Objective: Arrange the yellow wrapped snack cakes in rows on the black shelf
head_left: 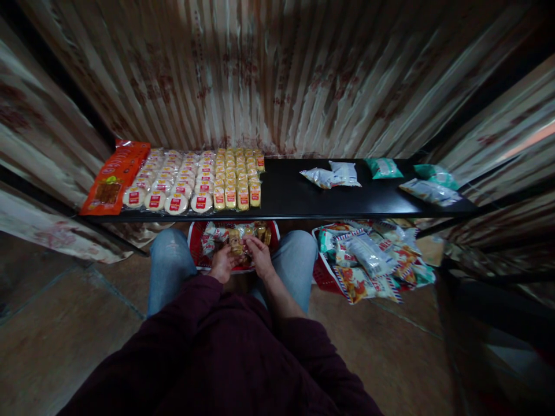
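Observation:
Between my knees stands a red basket (196, 245) with small wrapped snacks inside. Over it, my left hand (222, 263) and my right hand (259, 252) are both closed on a clear-wrapped yellowish cookie pack (236, 242). The left fingers cup it from the left and below, while the right fingers pinch its right side. White-and-red wrapped snacks (213, 234) lie in the basket's left part, and more golden packs (262, 232) in its right. Ahead, on the black shelf (281, 199), are rows of small yellow packs (231, 196) beside rows of round white wrapped cakes (176, 203).
An orange bag (113, 178) lies at the shelf's left end. Silver-blue bags (346, 173) and green bags (384, 168) lie on its right half. Below, a second red basket (323, 276) overflows with chip-like bags (370, 254). A pleated curtain (277, 75) hangs behind the shelf.

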{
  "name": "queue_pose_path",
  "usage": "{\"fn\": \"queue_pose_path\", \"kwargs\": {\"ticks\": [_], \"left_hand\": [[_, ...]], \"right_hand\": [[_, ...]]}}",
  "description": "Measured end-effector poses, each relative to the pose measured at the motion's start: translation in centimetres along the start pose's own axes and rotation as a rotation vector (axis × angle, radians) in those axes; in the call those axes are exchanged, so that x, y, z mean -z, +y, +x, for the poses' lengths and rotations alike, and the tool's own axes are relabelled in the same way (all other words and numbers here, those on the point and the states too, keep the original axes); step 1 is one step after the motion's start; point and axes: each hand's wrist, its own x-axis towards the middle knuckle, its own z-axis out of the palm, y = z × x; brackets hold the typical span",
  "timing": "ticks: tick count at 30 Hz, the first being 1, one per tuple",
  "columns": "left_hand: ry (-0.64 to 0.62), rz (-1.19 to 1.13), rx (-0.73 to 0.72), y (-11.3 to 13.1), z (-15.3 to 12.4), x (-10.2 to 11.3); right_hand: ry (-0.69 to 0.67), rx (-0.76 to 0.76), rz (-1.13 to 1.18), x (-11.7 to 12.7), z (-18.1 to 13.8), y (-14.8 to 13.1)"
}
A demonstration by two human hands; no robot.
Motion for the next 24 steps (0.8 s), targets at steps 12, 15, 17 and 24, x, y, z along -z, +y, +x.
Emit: {"fn": "queue_pose_path", "kwargs": {"ticks": [12,15,17,24], "left_hand": [[0.024,0.259,-0.125,-1.5,0.2,0.4],[0.033,0.286,-0.144,-1.6,0.1,0.2],[0.031,0.325,-0.172,-1.6,0.1,0.0],[0.016,0.397,-0.303,-1.7,0.0,-0.2]], "right_hand": [[0.059,0.151,-0.503,0.9,-0.2,1.3],[0.051,0.131,-0.558,0.8,-0.2,1.2],[0.034,0.110,-0.565,0.8,-0.2,1.2],[0.013,0.072,-0.562,1.0,-0.2,1.4]]}}
